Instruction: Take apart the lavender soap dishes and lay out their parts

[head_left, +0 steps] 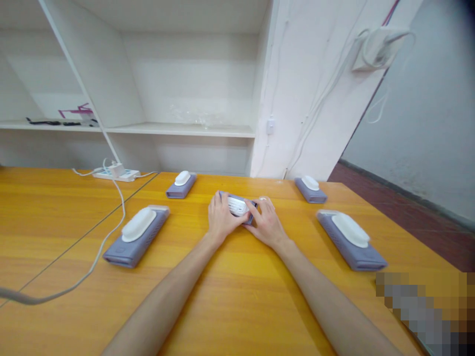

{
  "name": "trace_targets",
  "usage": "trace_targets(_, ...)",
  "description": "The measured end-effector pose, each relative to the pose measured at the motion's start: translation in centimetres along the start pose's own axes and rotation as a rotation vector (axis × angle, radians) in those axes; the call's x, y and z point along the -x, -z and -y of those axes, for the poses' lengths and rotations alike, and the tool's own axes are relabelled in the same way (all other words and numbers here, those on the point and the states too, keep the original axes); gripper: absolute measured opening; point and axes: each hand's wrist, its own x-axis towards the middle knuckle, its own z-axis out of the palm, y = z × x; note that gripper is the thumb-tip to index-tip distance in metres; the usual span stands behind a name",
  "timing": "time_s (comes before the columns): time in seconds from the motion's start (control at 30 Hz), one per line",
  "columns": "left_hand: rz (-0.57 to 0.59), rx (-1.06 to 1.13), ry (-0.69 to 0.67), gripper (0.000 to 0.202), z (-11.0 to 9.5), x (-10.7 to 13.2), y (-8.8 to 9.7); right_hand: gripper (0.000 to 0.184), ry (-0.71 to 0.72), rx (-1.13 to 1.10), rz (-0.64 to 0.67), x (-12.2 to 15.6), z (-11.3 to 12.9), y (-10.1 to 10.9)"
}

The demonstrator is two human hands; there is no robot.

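Note:
In the middle of the table lies a purple-grey flat box (254, 203) with a white ribbed piece (237, 205) on it, perhaps a coiled cable. My left hand (220, 213) grips its left end, the thumb along the near side. Its right end is between the fingers of my right hand (267, 220). A small clear or white thing (264, 199) shows just behind my right fingers; its kind is unclear. My hands cover part of the box.
Similar purple-grey boxes topped with white oval pieces stand at near left (136, 237), back left (181, 185), back right (310, 189) and near right (352, 241). A power strip (117, 172) with a white cable (120, 198) lies left. Shelves (181, 129) rise behind.

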Motion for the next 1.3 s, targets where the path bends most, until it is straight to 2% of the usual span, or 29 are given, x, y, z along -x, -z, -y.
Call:
trace_targets(0.27, -0.019, 0.011, -0.003, 0.072, 0.0, 0.0, 0.1, 0.075, -0.036, -0.003, 0.009, 0.0, 0.1, -0.2)
trace_targets(0.97, -0.012, -0.037, -0.026, 0.069, -0.3, 0.1, 0.3, 0.074, -0.027, -0.051, -0.005, 0.0, 0.0, -0.3)
trace_targets(1.17, -0.063, 0.015, 0.059, 0.040, 2.0, -1.0, 0.6, 0.075, -0.030, -0.091, 0.039, 0.1, 0.2, -0.1)
trace_targets(1.3, -0.042, 0.046, -0.050, 0.040, 2.9, -1.2, 0.7, 0.076, -0.047, -0.121, 0.038, 0.2, 0.3, 0.0)
